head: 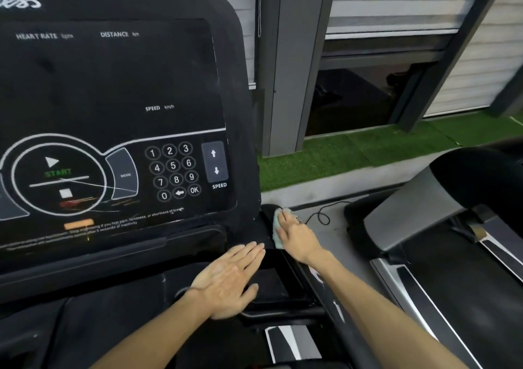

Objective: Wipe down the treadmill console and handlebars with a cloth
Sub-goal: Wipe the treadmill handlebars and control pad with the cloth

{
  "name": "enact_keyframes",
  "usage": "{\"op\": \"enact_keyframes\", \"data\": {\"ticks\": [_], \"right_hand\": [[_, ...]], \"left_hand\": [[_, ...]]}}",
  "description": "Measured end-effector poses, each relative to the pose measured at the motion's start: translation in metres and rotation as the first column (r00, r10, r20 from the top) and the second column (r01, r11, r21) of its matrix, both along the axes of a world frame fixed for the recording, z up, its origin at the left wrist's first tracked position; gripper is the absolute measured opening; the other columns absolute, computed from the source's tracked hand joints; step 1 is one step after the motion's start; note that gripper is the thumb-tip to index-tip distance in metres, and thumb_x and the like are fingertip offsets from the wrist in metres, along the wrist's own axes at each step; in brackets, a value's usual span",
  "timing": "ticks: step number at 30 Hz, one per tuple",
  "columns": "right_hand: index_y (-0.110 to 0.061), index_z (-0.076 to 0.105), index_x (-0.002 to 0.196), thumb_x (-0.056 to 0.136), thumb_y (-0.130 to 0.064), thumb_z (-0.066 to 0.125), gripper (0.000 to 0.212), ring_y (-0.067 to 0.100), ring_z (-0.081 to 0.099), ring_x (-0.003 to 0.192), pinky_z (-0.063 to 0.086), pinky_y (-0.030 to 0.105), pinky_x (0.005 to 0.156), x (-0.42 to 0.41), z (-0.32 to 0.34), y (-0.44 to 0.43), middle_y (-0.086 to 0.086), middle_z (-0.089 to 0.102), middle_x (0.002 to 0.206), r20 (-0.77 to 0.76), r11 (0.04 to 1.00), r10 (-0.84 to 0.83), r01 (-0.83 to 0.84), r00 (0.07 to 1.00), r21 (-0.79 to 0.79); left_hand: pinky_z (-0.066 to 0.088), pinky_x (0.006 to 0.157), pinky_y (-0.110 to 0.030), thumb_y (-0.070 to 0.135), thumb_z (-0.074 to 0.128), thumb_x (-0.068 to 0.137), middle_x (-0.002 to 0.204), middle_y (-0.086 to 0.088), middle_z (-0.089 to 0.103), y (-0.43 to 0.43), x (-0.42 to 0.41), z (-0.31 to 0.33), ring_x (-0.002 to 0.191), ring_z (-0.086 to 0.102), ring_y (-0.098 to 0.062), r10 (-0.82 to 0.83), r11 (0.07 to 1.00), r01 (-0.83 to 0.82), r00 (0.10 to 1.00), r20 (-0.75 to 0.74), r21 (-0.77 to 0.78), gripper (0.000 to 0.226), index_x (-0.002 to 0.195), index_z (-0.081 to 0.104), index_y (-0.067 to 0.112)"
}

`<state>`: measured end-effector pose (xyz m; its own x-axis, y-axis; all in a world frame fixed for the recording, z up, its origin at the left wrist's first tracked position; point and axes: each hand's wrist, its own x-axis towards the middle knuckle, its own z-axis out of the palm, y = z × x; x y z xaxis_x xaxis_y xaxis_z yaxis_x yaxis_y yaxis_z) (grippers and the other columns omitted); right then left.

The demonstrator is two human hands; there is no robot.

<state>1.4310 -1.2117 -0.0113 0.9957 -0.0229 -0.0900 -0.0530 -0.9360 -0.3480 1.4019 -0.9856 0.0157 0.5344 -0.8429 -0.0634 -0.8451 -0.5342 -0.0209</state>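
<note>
Nearest, the left hand lies flat, fingers straight, at the console's lower right corner. The right hand presses the cloth flat-fingered against its right edge. Wiping looks underway; finished areas cannot be told.

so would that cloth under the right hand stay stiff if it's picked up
Probably floppy: the cloth crumples at its edges beneath the flat right hand. Likely light, since it looks small and thin. Its fuzzy edge suggests grip rather than slip.

Console: ahead-left of you. Your left hand: below it. Your right hand: just right, atop the cloth, seemingly on the handlebar base. Neighbouring treadmill: far right.
</note>
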Motion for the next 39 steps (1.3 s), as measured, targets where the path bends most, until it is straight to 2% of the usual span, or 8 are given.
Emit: {"op": "enact_keyframes", "data": {"ticks": [4,7,11,14,18,22,31,39], "right_hand": [[-0.015,0.019,0.153,0.104,-0.025,0.029,0.051,0.021,0.025,0.145,0.034,0.034,0.111,-0.064,-0.006,-0.013,0.001,0.013,0.162,0.036,0.997,0.025,-0.028,0.999,0.079],[-0.014,0.018,0.153,0.104,-0.026,0.029,0.052,0.022,0.027,0.144,0.036,0.034,0.110,-0.083,-0.008,-0.018,0.002,0.011,0.162,0.017,0.999,0.011,-0.012,1.000,0.042],[-0.005,0.028,0.145,0.104,-0.023,0.030,0.045,0.032,0.040,0.130,0.040,0.034,0.096,-0.031,-0.008,-0.005,0.012,0.030,0.148,0.037,0.999,0.031,-0.030,0.999,-0.023],[-0.001,0.039,0.135,0.103,-0.020,0.032,0.038,0.035,0.044,0.123,0.034,0.035,0.099,0.006,-0.009,0.001,0.016,0.041,0.135,-0.011,1.000,0.021,-0.021,1.000,-0.007],[-0.007,0.035,0.143,0.103,-0.023,0.032,0.043,0.037,0.048,0.123,0.043,0.038,0.092,-0.025,-0.003,-0.005,0.010,0.030,0.153,0.017,1.000,0.001,-0.001,1.000,-0.001],[-0.016,0.020,0.153,0.104,-0.027,0.029,0.051,0.027,0.038,0.138,0.040,0.037,0.106,-0.089,0.002,-0.014,0.002,0.015,0.161,-0.026,1.000,0.010,-0.009,1.000,0.024],[-0.001,0.038,0.135,0.104,-0.018,0.028,0.037,0.033,0.042,0.128,0.037,0.038,0.095,0.010,0.003,0.004,0.016,0.037,0.143,-0.065,0.998,0.031,-0.035,0.997,-0.058],[-0.018,0.021,0.153,0.104,-0.027,0.027,0.050,0.027,0.038,0.137,0.041,0.036,0.101,-0.071,-0.006,-0.011,0.000,0.016,0.161,0.006,1.000,0.012,-0.012,1.000,0.026]], "left_hand": [[-0.019,0.116,-0.030,0.045,0.019,0.099,0.164,-0.001,-0.010,-0.001,-0.002,0.004,0.151,-0.012,-0.012,0.012,1.000,-0.011,1.000,-0.028,0.018,0.070,0.157,-0.002,0.012],[-0.019,0.116,-0.031,0.046,0.017,0.099,0.165,-0.002,-0.007,-0.001,-0.003,0.001,0.151,-0.012,-0.012,0.018,1.000,-0.017,0.999,-0.039,0.011,0.070,0.157,-0.002,0.011],[-0.013,0.120,-0.029,0.046,0.017,0.099,0.165,-0.002,-0.010,-0.003,-0.004,0.003,0.151,-0.013,-0.013,0.025,0.999,-0.023,0.998,-0.062,0.027,0.070,0.157,-0.004,0.012],[-0.015,0.119,-0.028,0.045,0.020,0.101,0.165,-0.002,-0.010,-0.003,-0.004,0.004,0.151,-0.013,-0.013,0.027,0.999,-0.025,0.998,-0.054,0.028,0.070,0.157,-0.004,0.012],[-0.020,0.114,-0.025,0.047,0.013,0.096,0.165,-0.002,-0.008,-0.003,-0.003,0.004,0.151,-0.011,-0.013,0.021,0.999,-0.020,0.999,-0.032,0.026,0.073,0.157,-0.003,0.012],[-0.017,0.116,-0.025,0.047,0.009,0.093,0.165,-0.002,-0.008,-0.003,-0.003,0.005,0.151,-0.012,-0.013,0.029,0.999,-0.028,0.999,-0.036,0.022,0.074,0.157,-0.004,0.012],[-0.017,0.116,-0.026,0.045,0.019,0.098,0.165,-0.003,-0.007,-0.005,-0.003,0.006,0.151,-0.010,-0.014,0.032,0.999,-0.031,0.999,-0.041,0.039,0.071,0.157,-0.002,0.011],[-0.018,0.116,-0.025,0.048,0.011,0.093,0.165,-0.003,-0.009,-0.004,-0.003,0.005,0.151,-0.012,-0.013,0.025,0.999,-0.023,0.999,-0.034,0.048,0.075,0.157,-0.004,0.011]]}}
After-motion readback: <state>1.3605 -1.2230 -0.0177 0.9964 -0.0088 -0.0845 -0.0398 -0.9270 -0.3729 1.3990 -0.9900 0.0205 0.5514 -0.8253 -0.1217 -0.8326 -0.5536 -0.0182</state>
